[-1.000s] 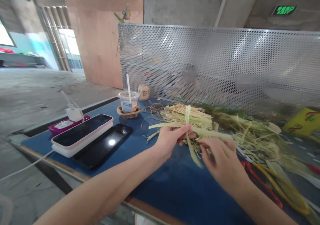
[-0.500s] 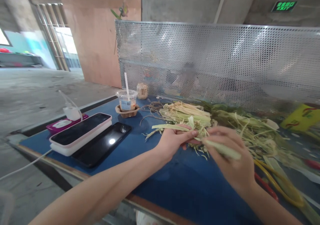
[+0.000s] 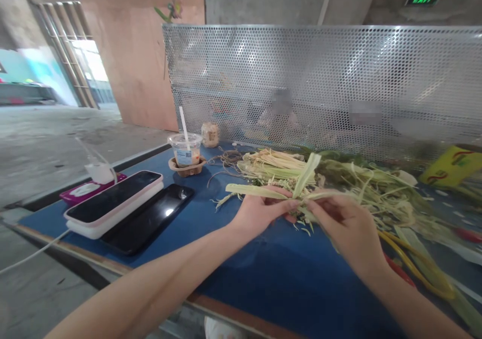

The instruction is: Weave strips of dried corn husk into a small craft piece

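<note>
My left hand (image 3: 259,213) is closed on a pale green leaf strip (image 3: 256,192) that lies flat and sticks out to the left of my fingers. My right hand (image 3: 348,231) pinches a second strip (image 3: 307,169) right beside the left fingertips; its free end points up and away from me. Both hands meet just above the blue table top (image 3: 263,273), in front of a heap of cut green and straw-coloured leaf strips (image 3: 361,188).
At the left lie a black phone (image 3: 148,218), a phone on a white power bank (image 3: 113,203) with a cable, and a pink pack. A plastic cup with a straw (image 3: 185,150) stands behind. Red and yellow handled tools (image 3: 417,268) lie at the right. A perforated metal screen (image 3: 320,88) backs the table.
My right hand has swung the loose strip from hanging down toward me, across to the right, then up over the flat strip. My left hand has stayed in place. The view shifted slightly right.
</note>
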`<state>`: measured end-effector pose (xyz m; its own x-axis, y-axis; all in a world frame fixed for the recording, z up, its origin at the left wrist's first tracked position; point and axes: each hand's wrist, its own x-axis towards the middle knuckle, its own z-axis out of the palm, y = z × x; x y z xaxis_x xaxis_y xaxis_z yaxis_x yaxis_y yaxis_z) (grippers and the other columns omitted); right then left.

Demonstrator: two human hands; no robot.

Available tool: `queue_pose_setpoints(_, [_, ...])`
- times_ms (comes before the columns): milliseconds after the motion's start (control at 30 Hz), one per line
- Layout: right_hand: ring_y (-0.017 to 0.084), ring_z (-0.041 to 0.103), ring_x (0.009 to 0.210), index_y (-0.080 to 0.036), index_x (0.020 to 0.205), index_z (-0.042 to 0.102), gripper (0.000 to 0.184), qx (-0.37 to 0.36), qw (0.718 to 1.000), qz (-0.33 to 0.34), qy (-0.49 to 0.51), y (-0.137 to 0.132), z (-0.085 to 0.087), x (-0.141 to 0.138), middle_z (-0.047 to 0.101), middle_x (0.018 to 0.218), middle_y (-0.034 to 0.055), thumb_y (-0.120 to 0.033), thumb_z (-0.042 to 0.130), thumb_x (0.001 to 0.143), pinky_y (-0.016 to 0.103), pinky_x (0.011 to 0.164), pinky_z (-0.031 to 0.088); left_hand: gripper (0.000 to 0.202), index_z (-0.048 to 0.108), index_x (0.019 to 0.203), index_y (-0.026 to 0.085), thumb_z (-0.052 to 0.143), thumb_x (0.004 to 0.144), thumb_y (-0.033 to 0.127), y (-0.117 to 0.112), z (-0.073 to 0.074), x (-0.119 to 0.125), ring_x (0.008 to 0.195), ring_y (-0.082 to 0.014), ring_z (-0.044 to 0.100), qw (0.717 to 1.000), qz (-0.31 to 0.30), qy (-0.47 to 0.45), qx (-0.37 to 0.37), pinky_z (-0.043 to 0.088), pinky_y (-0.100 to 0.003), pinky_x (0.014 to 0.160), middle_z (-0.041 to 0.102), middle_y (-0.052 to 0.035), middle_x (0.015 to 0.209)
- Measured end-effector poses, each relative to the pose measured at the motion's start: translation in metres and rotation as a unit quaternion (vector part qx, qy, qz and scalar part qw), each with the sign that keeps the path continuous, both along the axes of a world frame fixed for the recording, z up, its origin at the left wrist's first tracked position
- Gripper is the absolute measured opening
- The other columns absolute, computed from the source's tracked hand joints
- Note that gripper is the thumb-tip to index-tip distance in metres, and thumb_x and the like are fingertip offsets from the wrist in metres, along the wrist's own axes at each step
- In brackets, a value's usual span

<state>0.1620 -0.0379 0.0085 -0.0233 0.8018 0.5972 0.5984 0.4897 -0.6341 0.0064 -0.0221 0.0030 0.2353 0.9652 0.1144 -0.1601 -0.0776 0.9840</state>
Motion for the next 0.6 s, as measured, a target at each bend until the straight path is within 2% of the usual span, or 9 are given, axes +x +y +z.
queue_pose_setpoints(100, [0.018,0.061,0.074,-0.021,0.071,0.062,0.008,0.104,0.993,0.041,-0.040,-0.0006,0.0001,0.0014,0.065,0.076,0.0037,-0.024,0.057,0.075,0.030,0.067,0.050,0.019,0.060,0.072,0.014,0.066,0.067,0.031,-0.0006,0.0022,-0.0005,0.052,-0.0129,0.062,0.998,-0.040,-0.031,-0.026,0.028,-0.018,0.038,0.062,-0.0010,0.059])
queue_pose_setpoints(167, [0.018,0.060,0.075,-0.021,0.070,0.062,0.006,0.143,0.987,0.055,-0.052,-0.0003,-0.0002,0.0023,0.064,0.076,0.0035,-0.022,0.058,0.074,0.031,0.070,0.049,0.020,0.059,0.072,0.013,0.068,0.065,0.030,-0.0006,0.0030,-0.0008,0.054,-0.0134,0.063,0.996,-0.057,-0.056,-0.039,0.027,-0.018,0.039,0.061,-0.0004,0.059])
queue_pose_setpoints(233, [0.017,0.061,0.071,-0.021,0.070,0.062,0.006,0.104,0.993,0.039,-0.032,0.0006,-0.0008,0.0027,0.065,0.075,0.0032,-0.024,0.058,0.074,0.029,0.064,0.050,0.021,0.058,0.074,0.013,0.071,0.062,0.025,-0.0002,0.0027,-0.0008,0.053,-0.0137,0.063,0.996,-0.050,-0.069,-0.037,0.026,-0.017,0.038,0.061,0.0004,0.056])
queue_pose_setpoints(300, [0.016,0.061,0.064,-0.020,0.071,0.061,0.008,0.014,1.000,0.024,0.010,0.0024,-0.0013,0.0028,0.065,0.071,0.0024,-0.028,0.058,0.074,0.026,0.056,0.049,0.022,0.058,0.075,0.014,0.072,0.060,0.023,0.0002,0.0016,-0.0007,0.049,-0.0124,0.061,0.997,-0.027,-0.065,-0.026,0.025,-0.018,0.037,0.059,0.0015,0.053])
queue_pose_setpoints(367, [0.014,0.059,0.055,-0.019,0.070,0.060,0.014,-0.075,0.995,0.044,0.051,0.0050,-0.0018,0.0026,0.063,0.063,0.0008,-0.033,0.058,0.074,0.024,0.049,0.047,0.022,0.058,0.075,0.014,0.072,0.060,0.022,0.0003,0.0006,-0.0007,0.043,-0.0099,0.056,0.999,-0.017,-0.047,-0.015,0.025,-0.018,0.037,0.056,0.0029,0.048])
queue_pose_setpoints(433, [0.013,0.058,0.053,-0.018,0.070,0.058,0.019,-0.128,0.987,0.072,0.064,0.0073,-0.0020,0.0025,0.062,0.060,0.0004,-0.037,0.058,0.074,0.022,0.047,0.045,0.021,0.059,0.074,0.014,0.072,0.059,0.022,0.0002,0.0004,-0.0010,0.038,-0.0074,0.051,0.999,-0.016,-0.031,-0.011,0.025,-0.018,0.038,0.053,0.0041,0.044])
queue_pose_setpoints(500, [0.013,0.057,0.052,-0.018,0.071,0.054,0.021,-0.123,0.988,0.064,0.061,0.0081,-0.0019,0.0027,0.061,0.060,0.0007,-0.038,0.059,0.073,0.022,0.045,0.045,0.022,0.060,0.073,0.014,0.073,0.058,0.022,0.0002,0.0012,-0.0017,0.036,-0.0054,0.045,0.999,-0.006,-0.039,-0.030,0.025,-0.018,0.038,0.050,0.0055,0.041])
queue_pose_setpoints(600, [0.014,0.058,0.053,-0.020,0.080,0.045,0.024,-0.027,0.996,0.049,0.063,0.0067,-0.0016,0.0050,0.061,0.062,-0.0002,-0.034,0.063,0.071,0.023,0.046,0.047,0.027,0.058,0.072,0.013,0.076,0.054,0.023,0.0007,0.0032,-0.0031,0.035,-0.0024,0.036,0.994,0.017,-0.080,-0.078,0.021,-0.018,0.038,0.044,0.0081,0.041])
